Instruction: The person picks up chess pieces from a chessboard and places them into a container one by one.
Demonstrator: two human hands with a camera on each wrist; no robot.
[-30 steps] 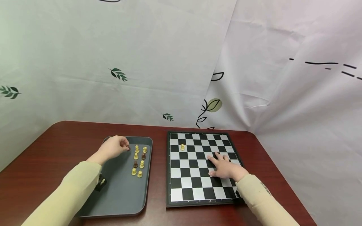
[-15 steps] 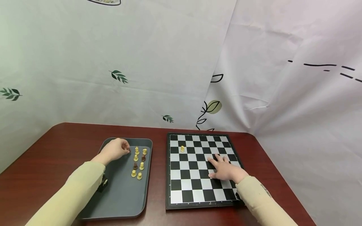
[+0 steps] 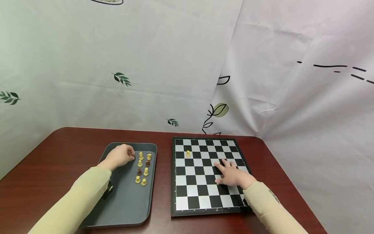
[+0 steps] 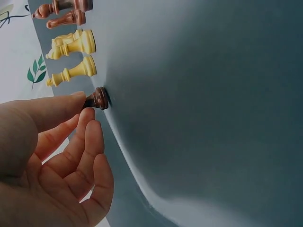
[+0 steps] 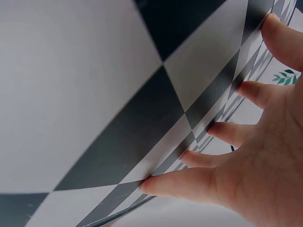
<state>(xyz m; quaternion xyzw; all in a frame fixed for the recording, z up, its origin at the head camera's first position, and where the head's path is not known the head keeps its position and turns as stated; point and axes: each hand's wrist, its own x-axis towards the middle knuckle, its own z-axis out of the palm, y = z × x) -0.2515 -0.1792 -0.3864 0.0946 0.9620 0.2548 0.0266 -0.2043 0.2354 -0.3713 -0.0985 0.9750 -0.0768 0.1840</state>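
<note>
Between thumb and forefinger, my left hand (image 3: 120, 155) pinches a brown chess piece (image 4: 98, 98) by its top. The piece's base is at the surface of the grey tray (image 3: 125, 201), near the tray's far side. Yellow chess pieces (image 3: 146, 171) and brown ones (image 3: 139, 171) stand in the tray just right of that hand. On the chessboard (image 3: 187, 213), my right hand (image 3: 232, 175) rests with its fingers spread. Its fingertips touch the squares in the right wrist view, and it holds nothing. One yellow chess piece (image 3: 188, 153) stands on the board's far left part.
A dark red table (image 3: 163, 182) carries the tray on the left and the board on the right, with a strip of tabletop between them. The tray has a raised rim (image 3: 152, 195). Behind the table hangs a white cloth (image 3: 163, 65) with leaf prints.
My left hand has shifted slightly right within the tray, keeping the brown chess piece pinched. The right hand stays put on the board. The head view tilted a little.
</note>
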